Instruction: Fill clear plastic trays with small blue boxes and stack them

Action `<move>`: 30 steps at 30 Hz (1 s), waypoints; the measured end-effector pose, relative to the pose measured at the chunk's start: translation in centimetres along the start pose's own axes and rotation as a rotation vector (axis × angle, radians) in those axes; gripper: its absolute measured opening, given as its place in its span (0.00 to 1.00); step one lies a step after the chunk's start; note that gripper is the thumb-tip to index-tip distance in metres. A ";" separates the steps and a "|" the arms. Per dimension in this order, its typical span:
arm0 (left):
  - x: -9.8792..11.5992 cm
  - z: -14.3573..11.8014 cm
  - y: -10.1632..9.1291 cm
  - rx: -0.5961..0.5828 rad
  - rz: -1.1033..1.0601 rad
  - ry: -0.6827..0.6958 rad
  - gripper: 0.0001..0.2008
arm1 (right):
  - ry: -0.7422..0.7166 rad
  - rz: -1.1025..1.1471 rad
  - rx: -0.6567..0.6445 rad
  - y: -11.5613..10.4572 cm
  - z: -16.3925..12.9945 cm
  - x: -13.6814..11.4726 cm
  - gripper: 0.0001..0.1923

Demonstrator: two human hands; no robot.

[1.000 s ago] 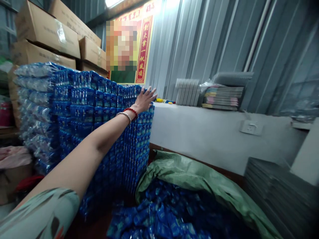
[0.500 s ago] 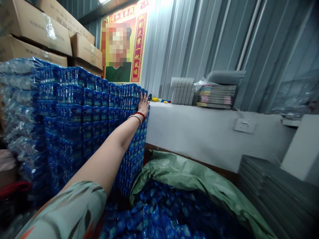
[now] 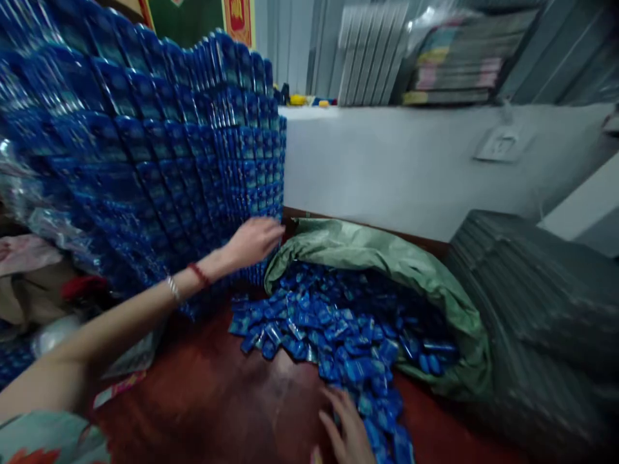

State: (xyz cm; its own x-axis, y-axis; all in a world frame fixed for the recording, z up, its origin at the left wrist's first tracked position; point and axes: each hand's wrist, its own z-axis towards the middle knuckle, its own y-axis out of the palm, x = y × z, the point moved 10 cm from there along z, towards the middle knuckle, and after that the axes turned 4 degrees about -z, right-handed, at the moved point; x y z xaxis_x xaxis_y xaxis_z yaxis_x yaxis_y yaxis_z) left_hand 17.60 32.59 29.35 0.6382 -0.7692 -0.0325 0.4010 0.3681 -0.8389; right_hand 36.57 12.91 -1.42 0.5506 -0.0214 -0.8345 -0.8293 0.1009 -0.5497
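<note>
Red tabletop [image 3: 251, 399]: blue packets [image 3: 309, 316] beside right grip [image 3: 352, 433].

- at left on the surface [image 3: 217, 393], a wall-high stack of packs [image 3: 164, 138], a poster [image 3: 188, 22] behind it
- right of the stack, an open sack [image 3: 396, 248], before a low wall [image 3: 367, 167]
- loose packs [image 3: 333, 322] in the sack's mouth and on the surface before it
- right of the sack, piled sheets [image 3: 556, 277]
- booklets [image 3: 454, 71] on the wall's top
</note>
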 end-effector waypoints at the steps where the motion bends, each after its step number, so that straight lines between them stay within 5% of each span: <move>1: 1.3 -4.1 4.0 -0.144 -0.074 0.003 0.16 | -0.072 -0.076 0.062 -1.0 1.0 -0.5 0.16; 3: 3.1 -12.0 11.5 -0.379 -0.187 -0.076 0.17 | -0.162 -0.277 0.233 -3.8 3.6 -2.0 0.21; 5: 3.6 -18.1 17.2 -0.484 -0.218 -0.236 0.26 | -0.138 -0.511 0.351 -5.9 7.1 -3.6 0.23; 7: 3.8 -21.8 20.8 -0.507 -0.222 -0.398 0.34 | -0.036 -0.680 0.347 -6.3 10.8 -4.6 0.26; 10: 5.1 -23.4 22.5 -0.436 -0.257 -0.527 0.36 | 0.015 -0.803 0.225 -3.6 14.4 -5.9 0.26; 15: 9.5 -24.3 22.0 -0.379 -0.361 -0.547 0.36 | -0.188 -0.928 0.143 2.7 12.9 -7.3 0.25; 19: 11.7 -27.0 20.4 -0.389 -0.499 -0.491 0.35 | -0.318 -0.982 0.158 4.7 9.0 -6.8 0.19; 21: 9.7 -29.0 17.9 -0.254 -0.530 -0.556 0.30 | -0.347 -0.991 0.152 4.9 7.3 -6.1 0.19; 26: -2.0 -37.0 9.7 0.372 -0.462 -0.988 0.22 | -0.388 -0.938 0.157 5.1 4.8 -5.7 0.17; 28: -5.3 -38.0 9.3 0.427 -0.516 -1.052 0.21 | -0.418 -0.865 0.214 5.0 4.8 -7.3 0.17; 30: -7.4 -36.1 10.5 0.364 -0.599 -1.014 0.20 | -0.491 -0.752 0.275 5.1 5.5 -10.1 0.17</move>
State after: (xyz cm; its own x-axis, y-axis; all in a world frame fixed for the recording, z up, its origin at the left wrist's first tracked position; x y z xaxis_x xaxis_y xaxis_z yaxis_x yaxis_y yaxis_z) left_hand -6.63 23.25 1.13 0.4471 -0.1735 0.8775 0.8620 0.3456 -0.3709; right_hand 27.37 19.14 4.42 0.9636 0.2391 -0.1198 -0.2217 0.4637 -0.8578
